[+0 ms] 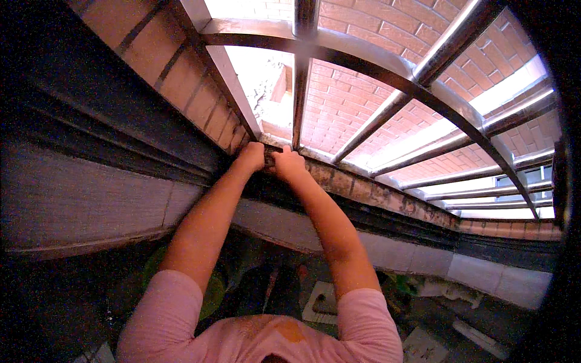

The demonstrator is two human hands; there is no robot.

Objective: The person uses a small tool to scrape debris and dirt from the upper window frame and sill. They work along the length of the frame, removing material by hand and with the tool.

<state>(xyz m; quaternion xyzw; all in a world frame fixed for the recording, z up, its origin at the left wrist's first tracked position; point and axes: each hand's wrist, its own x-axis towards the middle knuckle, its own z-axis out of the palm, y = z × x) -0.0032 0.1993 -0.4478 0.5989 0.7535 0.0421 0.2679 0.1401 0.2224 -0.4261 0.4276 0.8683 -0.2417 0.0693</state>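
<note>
Both my arms reach up and forward to a brick-tiled window sill (pixel 339 179) below a metal window grille (pixel 357 57). My left hand (pixel 250 156) is closed at the sill's left corner, against the foot of the grille's side frame. Close to its right, my right hand (pixel 289 163) is curled over the sill, near the foot of an upright bar (pixel 299 103). A narrow gap separates the two hands. Whatever their fingers grip, if anything, is hidden from view.
Tiled brick (pixel 175 66) lines the opening's left side. A dark ledge band (pixel 254 189) and grey wall tiles (pixel 278 221) run below the sill. Outside the bars stands a brick wall (pixel 363 103). On the dim floor are a green round tub (pixel 212 296) and a pale slab (pixel 316 305).
</note>
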